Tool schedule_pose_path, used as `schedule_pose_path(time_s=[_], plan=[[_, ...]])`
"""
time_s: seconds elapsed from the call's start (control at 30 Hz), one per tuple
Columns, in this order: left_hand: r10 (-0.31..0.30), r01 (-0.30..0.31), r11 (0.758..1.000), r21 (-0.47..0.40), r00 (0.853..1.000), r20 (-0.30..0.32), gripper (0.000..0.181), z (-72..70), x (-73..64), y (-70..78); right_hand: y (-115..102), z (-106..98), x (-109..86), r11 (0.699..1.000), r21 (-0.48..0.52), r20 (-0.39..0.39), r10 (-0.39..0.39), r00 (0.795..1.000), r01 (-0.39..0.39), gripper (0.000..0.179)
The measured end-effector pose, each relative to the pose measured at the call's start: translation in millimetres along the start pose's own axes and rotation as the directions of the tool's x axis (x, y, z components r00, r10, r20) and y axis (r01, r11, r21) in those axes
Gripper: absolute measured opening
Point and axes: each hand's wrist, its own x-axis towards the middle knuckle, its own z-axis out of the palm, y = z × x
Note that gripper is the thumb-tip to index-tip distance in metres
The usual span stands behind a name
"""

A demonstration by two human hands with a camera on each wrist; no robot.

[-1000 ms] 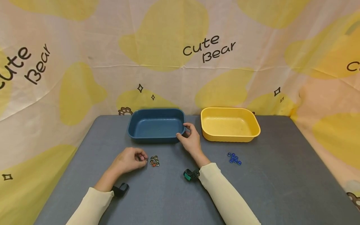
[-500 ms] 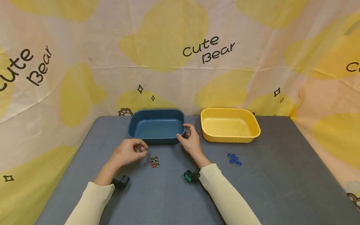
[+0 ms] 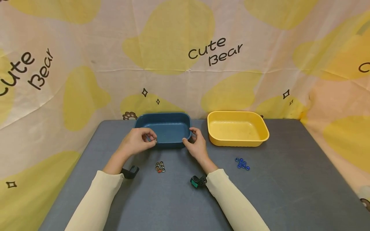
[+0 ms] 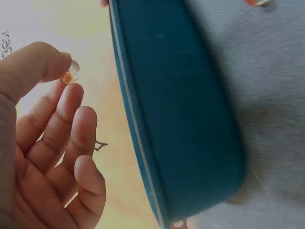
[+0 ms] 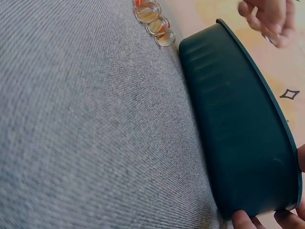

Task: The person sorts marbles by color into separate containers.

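Left hand (image 3: pixel 137 140) pinches marble (image 4: pixel 71 73) above rim of blue bin (image 3: pixel 170 144); right hand (image 3: pixel 197 146) grips bin's right end. Release low, inside.

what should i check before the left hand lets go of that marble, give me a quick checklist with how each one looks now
1. Marble pinched securely by the left hand: ok, it sits between thumb and fingertips.
2. Blue bin steadied: ok, the right hand grips its right end.
3. Bin sitting upright on the table: ok.
4. Marble raised above the rim: ok, the left wrist view shows it higher.
5. Marble fully over the bin's opening: cannot tell; it appears near the front edge.
6. Blue marbles kept apart from the amber-toned cluster: ok, separate groups.
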Motion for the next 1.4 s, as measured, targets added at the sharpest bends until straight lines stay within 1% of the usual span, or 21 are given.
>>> schedule_pose_path(time_s=[0.17, 0.37, 0.5, 0.7, 0.9, 1.03, 1.27, 1.4], plan=[[-0.008, 0.009, 1.0, -0.029, 1.0, 0.017, 0.007, 0.9, 21.5, 2.0, 0, 0, 0.8, 1.0, 0.007, 0.004, -0.002, 1.0, 0.002, 0.051], [-0.02, 0.021, 0.998, -0.06, 1.0, 0.016, 0.007, 10.3, 48.0, 0.4, 1, 1, 2.1, 1.0, -0.002, 0.001, -0.001, 1.0, 0.001, 0.051], [-0.039, 0.04, 0.999, -0.03, 0.999, 0.036, 0.009, 15.3, 61.3, -1.2, 0, 2, 0.2, 1.0, -0.008, 0.003, -0.004, 1.0, 0.004, 0.051], [-0.086, 0.084, 0.996, 0.044, 0.995, 0.058, 0.011, 17.8, 78.8, -7.9, 0, 3, -2.7, 1.0, 0.012, 0.004, -0.014, 1.0, 0.014, 0.052], [-0.122, 0.113, 0.99, 0.082, 0.987, 0.109, 0.012, 19.8, 90.8, -15.0, -1, 4, -5.6, 0.999, 0.033, 0.0, -0.025, 1.0, 0.025, 0.052], [-0.144, 0.133, 0.987, 0.096, 0.982, 0.125, 0.014, 21.7, 96.9, -18.4, 0, 4, -5.5, 0.999, 0.042, -0.003, -0.021, 1.0, 0.021, 0.052], [-0.203, 0.183, 0.975, 0.124, 0.963, 0.176, 0.014, 25.4, 101.7, -22.7, 1, 4, -5.3, 0.998, 0.053, 0.002, -0.026, 1.0, 0.026, 0.051], [-0.221, 0.197, 0.971, 0.136, 0.955, 0.198, 0.013, 29.2, 102.7, -28.4, 2, 4, -5.1, 0.997, 0.063, 0.004, -0.034, 0.999, 0.034, 0.051]])
